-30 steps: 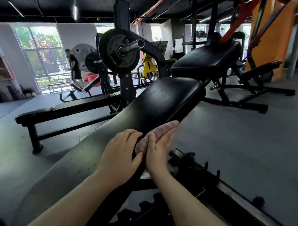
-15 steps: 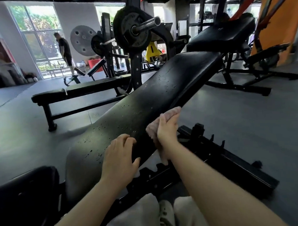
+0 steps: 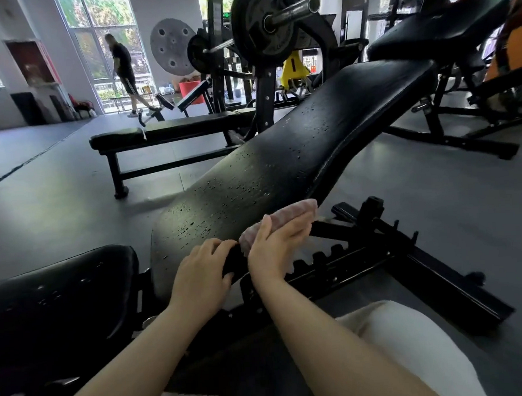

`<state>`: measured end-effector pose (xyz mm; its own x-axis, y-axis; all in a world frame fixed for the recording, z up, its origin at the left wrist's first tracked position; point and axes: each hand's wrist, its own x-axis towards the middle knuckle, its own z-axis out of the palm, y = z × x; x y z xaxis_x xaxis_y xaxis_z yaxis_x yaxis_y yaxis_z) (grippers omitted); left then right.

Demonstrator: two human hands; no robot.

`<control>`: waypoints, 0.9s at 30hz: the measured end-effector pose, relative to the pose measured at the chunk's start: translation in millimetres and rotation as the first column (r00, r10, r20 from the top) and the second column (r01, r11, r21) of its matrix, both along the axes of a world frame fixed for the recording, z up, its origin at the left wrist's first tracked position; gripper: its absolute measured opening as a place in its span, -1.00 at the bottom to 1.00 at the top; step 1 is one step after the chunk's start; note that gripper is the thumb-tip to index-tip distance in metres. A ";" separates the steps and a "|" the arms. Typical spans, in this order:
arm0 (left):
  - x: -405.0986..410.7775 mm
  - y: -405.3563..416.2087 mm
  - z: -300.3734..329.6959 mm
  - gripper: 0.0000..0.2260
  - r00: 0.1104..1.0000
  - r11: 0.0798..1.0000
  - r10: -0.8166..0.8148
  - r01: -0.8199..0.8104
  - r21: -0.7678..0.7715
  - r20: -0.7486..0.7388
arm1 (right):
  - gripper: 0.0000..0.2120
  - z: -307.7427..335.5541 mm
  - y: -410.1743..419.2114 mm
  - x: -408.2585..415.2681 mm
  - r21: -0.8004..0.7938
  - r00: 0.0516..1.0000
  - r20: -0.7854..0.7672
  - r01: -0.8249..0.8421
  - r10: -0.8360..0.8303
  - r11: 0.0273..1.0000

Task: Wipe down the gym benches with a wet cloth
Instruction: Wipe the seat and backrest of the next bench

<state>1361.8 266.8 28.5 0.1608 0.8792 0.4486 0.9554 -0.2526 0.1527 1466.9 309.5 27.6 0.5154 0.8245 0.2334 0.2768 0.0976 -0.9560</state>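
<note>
A black inclined bench backrest (image 3: pixel 297 160) slopes up and away from me, its pad worn and speckled. A pinkish folded cloth (image 3: pixel 287 216) lies against the pad's right edge. My right hand (image 3: pixel 278 245) presses the cloth onto that edge with straight fingers laid over it. My left hand (image 3: pixel 203 278) rests on the lower end of the pad, fingers curled over its edge, just left of the cloth. The bench's black seat pad (image 3: pixel 61 299) sits at the lower left.
The bench's black frame with notched adjustment rail (image 3: pixel 376 252) runs along the floor on the right. A flat bench (image 3: pixel 173 131) and a rack holding a loaded barbell (image 3: pixel 264 27) stand behind. Another bench (image 3: pixel 444 31) is at the upper right. A person (image 3: pixel 124 72) walks by the windows.
Both hands and the cloth have slid down the backrest's right edge toward its lower end. The view has pulled back, bringing the seat pad into sight.
</note>
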 end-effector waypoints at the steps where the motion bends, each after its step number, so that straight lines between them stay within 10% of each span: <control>1: -3.2 -2.2 -3.5 -0.49 1.000 1.000 -0.004 0.004 0.001 -0.014 | -0.23 2.6 5.1 2.9 0.011 1.000 -0.015 0.025 -0.025 1.000; 8: -21.9 -3.9 -21.3 -0.45 0.995 0.991 -0.100 0.100 0.093 -0.007 | -0.35 53.1 50.3 56.1 -0.150 0.969 -0.196 0.119 -0.148 0.981; 18: -35.2 4.1 -50.6 -0.52 0.989 0.981 -0.070 0.045 0.188 0.130 | -0.31 1.4 13.6 -13.4 0.064 0.959 0.201 0.193 -0.202 0.979; 27: -33.2 0.6 -62.4 -0.42 0.976 0.980 -0.084 0.045 0.193 0.202 | -0.38 42.6 39.9 47.0 -0.083 0.958 0.273 0.113 -0.087 0.990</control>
